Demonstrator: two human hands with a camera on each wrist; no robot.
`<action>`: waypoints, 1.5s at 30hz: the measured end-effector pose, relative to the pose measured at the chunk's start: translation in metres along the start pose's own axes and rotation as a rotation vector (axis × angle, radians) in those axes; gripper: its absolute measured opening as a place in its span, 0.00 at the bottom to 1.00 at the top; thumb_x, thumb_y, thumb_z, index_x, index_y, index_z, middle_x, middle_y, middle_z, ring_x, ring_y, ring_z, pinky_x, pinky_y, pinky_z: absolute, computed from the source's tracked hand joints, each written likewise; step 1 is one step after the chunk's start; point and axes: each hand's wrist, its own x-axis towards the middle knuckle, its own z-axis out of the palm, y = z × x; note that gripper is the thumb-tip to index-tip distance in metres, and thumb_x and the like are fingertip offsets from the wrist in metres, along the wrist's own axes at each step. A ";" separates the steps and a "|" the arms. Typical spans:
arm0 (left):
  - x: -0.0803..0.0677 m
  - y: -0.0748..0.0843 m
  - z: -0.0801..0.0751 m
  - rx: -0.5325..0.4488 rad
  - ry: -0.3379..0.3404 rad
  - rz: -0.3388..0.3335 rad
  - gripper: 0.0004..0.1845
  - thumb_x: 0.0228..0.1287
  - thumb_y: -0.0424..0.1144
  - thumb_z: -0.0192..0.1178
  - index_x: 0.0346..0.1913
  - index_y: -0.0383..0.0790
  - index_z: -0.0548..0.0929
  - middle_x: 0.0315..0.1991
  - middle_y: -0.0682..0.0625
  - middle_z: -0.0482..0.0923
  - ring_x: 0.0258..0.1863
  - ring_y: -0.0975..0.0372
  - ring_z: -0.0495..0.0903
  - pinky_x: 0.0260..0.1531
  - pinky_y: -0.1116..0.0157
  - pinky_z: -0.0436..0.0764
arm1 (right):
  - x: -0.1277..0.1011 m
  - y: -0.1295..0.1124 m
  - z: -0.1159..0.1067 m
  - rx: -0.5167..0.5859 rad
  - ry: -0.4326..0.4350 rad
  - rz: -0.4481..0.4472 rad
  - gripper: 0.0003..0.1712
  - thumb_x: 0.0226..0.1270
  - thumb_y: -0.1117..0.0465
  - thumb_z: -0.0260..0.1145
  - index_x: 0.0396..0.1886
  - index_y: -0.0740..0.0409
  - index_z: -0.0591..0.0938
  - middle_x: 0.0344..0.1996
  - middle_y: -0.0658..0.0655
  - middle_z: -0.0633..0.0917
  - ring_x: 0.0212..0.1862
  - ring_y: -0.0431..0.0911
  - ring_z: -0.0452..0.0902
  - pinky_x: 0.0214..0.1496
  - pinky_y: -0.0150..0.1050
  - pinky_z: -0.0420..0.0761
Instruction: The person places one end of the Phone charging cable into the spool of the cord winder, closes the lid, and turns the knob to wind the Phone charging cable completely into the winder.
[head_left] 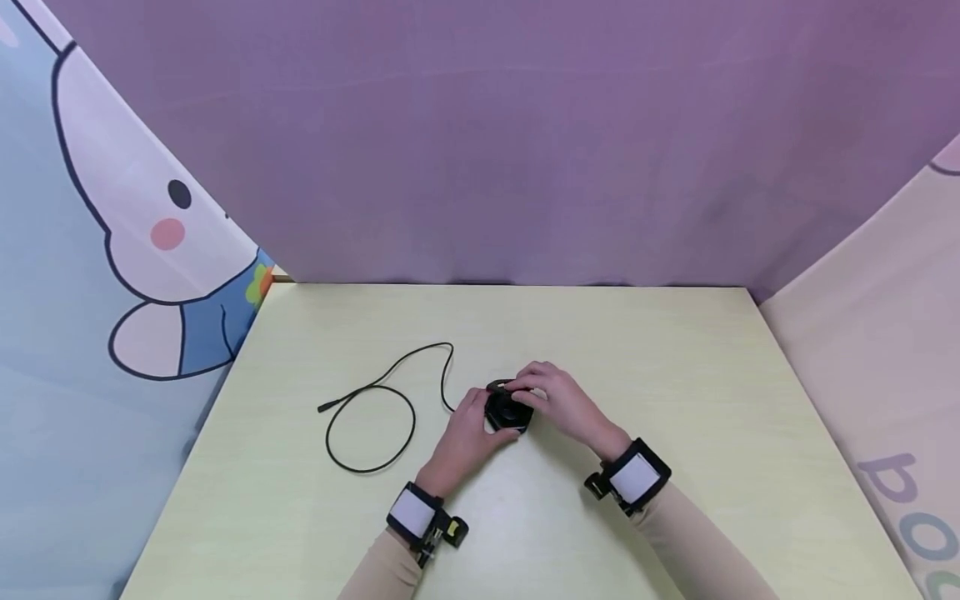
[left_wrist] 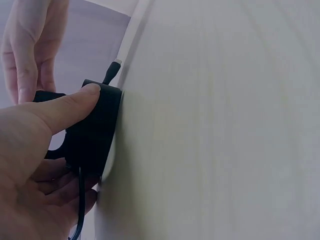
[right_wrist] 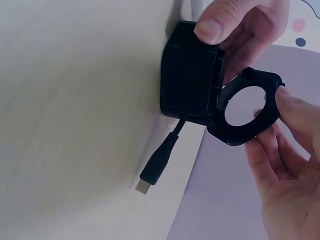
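Table (head_left: 675, 375): charger (head_left: 508, 411) between hands (head_left: 517, 412)

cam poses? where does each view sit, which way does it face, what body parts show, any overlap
Head: above, looking forward and down at the table; shows both forearms, left hand and right hand on a black box, cable looped to its left.
Left wrist: low by the table, facing the black box; shows left thumb pressing it, right fingers behind.
Right wrist: facing the box and its ring-shaped lid; right fingers hold the lid, left thumb on the box.
Shared: all three see the box and both hands.
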 end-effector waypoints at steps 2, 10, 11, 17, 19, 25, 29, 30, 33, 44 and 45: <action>0.000 0.000 0.000 -0.012 0.001 -0.011 0.35 0.60 0.48 0.76 0.63 0.33 0.76 0.57 0.42 0.77 0.57 0.54 0.80 0.61 0.54 0.81 | -0.002 0.000 0.000 0.006 -0.008 -0.004 0.12 0.71 0.64 0.70 0.51 0.58 0.89 0.47 0.55 0.87 0.52 0.51 0.81 0.58 0.49 0.82; 0.003 -0.001 -0.002 -0.043 -0.019 -0.067 0.38 0.58 0.49 0.78 0.66 0.33 0.75 0.58 0.42 0.78 0.59 0.52 0.79 0.64 0.53 0.78 | -0.013 0.000 0.005 0.004 -0.058 -0.042 0.12 0.69 0.65 0.71 0.51 0.57 0.89 0.48 0.53 0.88 0.54 0.50 0.80 0.59 0.49 0.82; 0.003 -0.001 -0.002 -0.043 -0.024 -0.071 0.39 0.58 0.49 0.78 0.67 0.33 0.75 0.59 0.43 0.78 0.60 0.52 0.79 0.65 0.53 0.78 | -0.014 0.000 0.007 -0.003 -0.064 -0.047 0.12 0.69 0.65 0.71 0.51 0.57 0.89 0.48 0.53 0.88 0.54 0.49 0.80 0.60 0.49 0.82; 0.004 -0.002 -0.002 -0.031 -0.032 -0.073 0.40 0.58 0.49 0.77 0.67 0.32 0.75 0.60 0.42 0.77 0.61 0.51 0.78 0.65 0.53 0.77 | -0.020 0.001 0.015 -0.051 -0.058 -0.066 0.13 0.65 0.66 0.74 0.49 0.58 0.89 0.47 0.53 0.87 0.52 0.48 0.79 0.58 0.48 0.83; 0.005 -0.002 -0.002 -0.032 -0.032 -0.070 0.40 0.58 0.49 0.77 0.67 0.31 0.74 0.60 0.41 0.77 0.62 0.51 0.78 0.65 0.52 0.77 | -0.021 0.000 0.017 -0.070 -0.055 -0.083 0.13 0.64 0.66 0.74 0.48 0.59 0.89 0.46 0.53 0.87 0.51 0.48 0.79 0.58 0.48 0.83; 0.005 -0.001 -0.002 -0.025 -0.021 -0.065 0.40 0.58 0.49 0.78 0.68 0.31 0.74 0.61 0.40 0.77 0.62 0.50 0.78 0.65 0.52 0.77 | -0.022 -0.003 0.018 -0.093 -0.063 -0.098 0.13 0.63 0.67 0.75 0.48 0.59 0.89 0.46 0.54 0.87 0.52 0.49 0.80 0.60 0.48 0.83; 0.004 -0.001 -0.002 -0.001 -0.020 -0.055 0.44 0.58 0.52 0.77 0.69 0.28 0.72 0.61 0.39 0.77 0.63 0.49 0.78 0.66 0.52 0.77 | -0.022 -0.003 0.019 -0.126 -0.088 -0.095 0.13 0.63 0.66 0.75 0.48 0.59 0.89 0.47 0.54 0.87 0.52 0.49 0.80 0.60 0.48 0.83; 0.004 -0.001 -0.002 0.002 -0.020 -0.056 0.45 0.58 0.52 0.77 0.69 0.28 0.72 0.62 0.38 0.77 0.63 0.49 0.78 0.66 0.52 0.77 | -0.022 -0.003 0.020 -0.132 -0.091 -0.096 0.13 0.64 0.65 0.75 0.48 0.59 0.89 0.47 0.54 0.87 0.52 0.49 0.80 0.60 0.48 0.83; 0.004 0.000 -0.003 0.000 -0.023 -0.059 0.45 0.58 0.53 0.77 0.70 0.28 0.71 0.62 0.38 0.77 0.63 0.49 0.77 0.66 0.52 0.77 | -0.023 -0.001 0.021 -0.146 -0.094 -0.108 0.13 0.64 0.65 0.75 0.48 0.59 0.89 0.47 0.54 0.86 0.52 0.49 0.79 0.60 0.48 0.83; 0.002 -0.001 -0.004 0.019 -0.018 -0.036 0.40 0.59 0.53 0.76 0.68 0.34 0.75 0.57 0.42 0.78 0.57 0.53 0.80 0.60 0.54 0.81 | -0.026 0.002 0.024 -0.177 -0.081 -0.191 0.11 0.64 0.67 0.74 0.46 0.60 0.91 0.45 0.54 0.83 0.50 0.48 0.77 0.57 0.44 0.84; 0.002 0.000 -0.003 0.024 -0.016 -0.033 0.40 0.59 0.53 0.76 0.68 0.34 0.75 0.57 0.42 0.78 0.56 0.53 0.80 0.59 0.54 0.82 | -0.026 0.003 0.025 -0.181 -0.078 -0.197 0.10 0.64 0.68 0.74 0.46 0.59 0.91 0.44 0.54 0.83 0.50 0.48 0.77 0.57 0.43 0.85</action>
